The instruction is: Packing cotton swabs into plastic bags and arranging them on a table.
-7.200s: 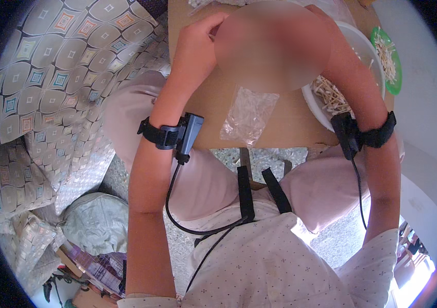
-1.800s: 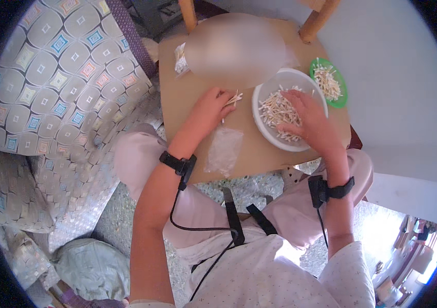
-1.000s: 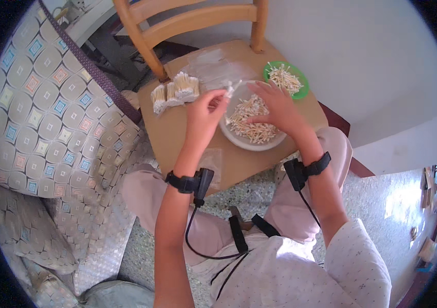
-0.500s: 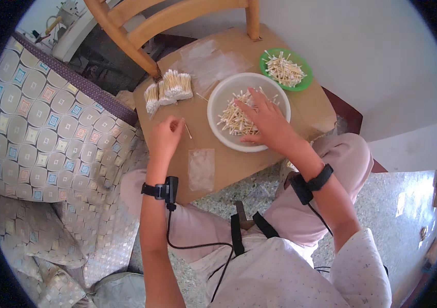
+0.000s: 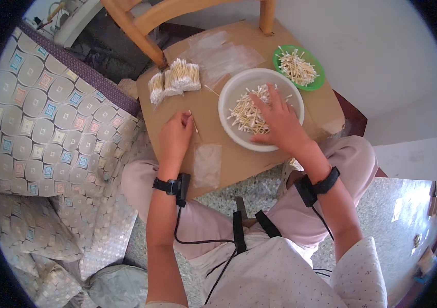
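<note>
My right hand (image 5: 279, 123) lies spread over a white bowl (image 5: 231, 95) full of cotton swabs (image 5: 245, 112), fingers in the pile. My left hand (image 5: 175, 135) rests on the brown board (image 5: 228, 164) to the bowl's left, pinching a few swabs (image 5: 192, 121) between thumb and fingers. A small clear plastic bag (image 5: 207, 165) lies flat on the board just right of my left wrist. Bundles of bagged swabs (image 5: 174, 79) sit at the board's far left corner.
A green plate (image 5: 313, 83) with more swabs stands behind the bowl at right. Empty clear bags (image 5: 218, 51) lie at the far side. A wooden chair (image 5: 141, 36) stands behind the board; a patterned cushion (image 5: 49, 133) is at left.
The view has steadied over the board. My left hand came down from the bowl's edge to the board with a few swabs; my right hand stays in the bowl.
</note>
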{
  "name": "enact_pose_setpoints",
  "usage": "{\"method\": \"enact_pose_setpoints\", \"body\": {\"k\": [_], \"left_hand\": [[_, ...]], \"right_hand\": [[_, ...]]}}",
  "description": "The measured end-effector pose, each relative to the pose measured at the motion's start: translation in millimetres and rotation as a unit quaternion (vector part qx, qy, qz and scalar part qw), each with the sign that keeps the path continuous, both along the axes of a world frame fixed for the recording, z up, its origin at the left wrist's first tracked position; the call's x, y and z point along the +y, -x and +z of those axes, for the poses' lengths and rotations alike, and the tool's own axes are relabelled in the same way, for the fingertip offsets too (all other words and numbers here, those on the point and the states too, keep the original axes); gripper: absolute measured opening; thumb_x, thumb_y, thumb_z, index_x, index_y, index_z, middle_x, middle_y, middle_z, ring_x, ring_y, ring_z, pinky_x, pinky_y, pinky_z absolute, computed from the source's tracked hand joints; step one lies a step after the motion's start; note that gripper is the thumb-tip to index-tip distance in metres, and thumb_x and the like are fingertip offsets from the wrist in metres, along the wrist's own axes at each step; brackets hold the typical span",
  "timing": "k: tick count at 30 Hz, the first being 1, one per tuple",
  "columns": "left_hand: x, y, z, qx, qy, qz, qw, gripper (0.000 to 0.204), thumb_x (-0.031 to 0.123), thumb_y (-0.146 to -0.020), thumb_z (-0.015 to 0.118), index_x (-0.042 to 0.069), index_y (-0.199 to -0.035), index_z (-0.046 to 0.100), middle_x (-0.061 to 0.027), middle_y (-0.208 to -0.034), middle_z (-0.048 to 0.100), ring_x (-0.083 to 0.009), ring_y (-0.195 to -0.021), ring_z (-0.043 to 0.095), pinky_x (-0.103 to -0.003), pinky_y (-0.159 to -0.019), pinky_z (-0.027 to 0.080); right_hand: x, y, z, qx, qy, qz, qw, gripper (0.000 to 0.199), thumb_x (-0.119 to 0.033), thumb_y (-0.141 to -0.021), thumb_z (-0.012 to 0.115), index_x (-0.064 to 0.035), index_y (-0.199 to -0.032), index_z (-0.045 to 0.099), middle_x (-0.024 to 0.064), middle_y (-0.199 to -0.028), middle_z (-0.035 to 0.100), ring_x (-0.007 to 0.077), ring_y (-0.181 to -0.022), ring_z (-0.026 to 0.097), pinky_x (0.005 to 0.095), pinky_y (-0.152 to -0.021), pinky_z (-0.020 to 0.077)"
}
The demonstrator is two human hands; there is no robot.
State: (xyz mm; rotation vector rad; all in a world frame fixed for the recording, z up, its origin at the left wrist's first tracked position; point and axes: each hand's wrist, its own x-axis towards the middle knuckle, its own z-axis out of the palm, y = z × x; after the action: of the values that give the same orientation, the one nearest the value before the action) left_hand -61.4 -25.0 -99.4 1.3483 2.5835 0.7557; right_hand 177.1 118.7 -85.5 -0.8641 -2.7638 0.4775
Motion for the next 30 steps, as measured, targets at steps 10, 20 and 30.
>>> {"method": "enact_pose_setpoints", "body": {"k": [10,20,30], "left_hand": [[-9,2,-4,-0.023,-0.034,-0.046,0.998,0.021,0.021,-0.084,0.066,0.008,-0.1,0.063,-0.0114,-0.086,0.064,-0.0275,-0.077,0.063,-0.037,-0.069,0.05],[-10,12,-5,-0.079,0.023,-0.054,0.995,0.016,0.018,-0.082,0.066,0.007,-0.092,0.064,-0.0102,-0.084,0.063,-0.0272,-0.078,0.063,-0.037,-0.068,0.049],[-17,16,5,-0.083,0.023,-0.115,0.99,0.029,0.023,-0.082,0.069,0.011,-0.107,0.061,-0.0107,-0.091,0.062,-0.0263,-0.078,0.063,-0.037,-0.069,0.05]], "right_hand": [[4,20,3,-0.052,-0.011,-0.017,0.998,0.093,-0.034,-0.063,0.082,-0.0249,-0.143,0.035,0.0212,-0.142,0.034,0.0373,-0.131,0.037,0.0577,-0.098,0.0394],[11,21,12,-0.002,-0.032,-0.051,0.998,0.084,-0.041,-0.065,0.081,-0.0224,-0.138,0.043,0.0233,-0.145,0.031,0.0428,-0.127,0.04,0.0578,-0.098,0.038],[5,40,15,0.096,-0.107,-0.004,0.99,0.058,-0.05,-0.077,0.067,-0.015,-0.123,0.059,0.0168,-0.14,0.04,0.0359,-0.125,0.043,0.0543,-0.102,0.0332]]}}
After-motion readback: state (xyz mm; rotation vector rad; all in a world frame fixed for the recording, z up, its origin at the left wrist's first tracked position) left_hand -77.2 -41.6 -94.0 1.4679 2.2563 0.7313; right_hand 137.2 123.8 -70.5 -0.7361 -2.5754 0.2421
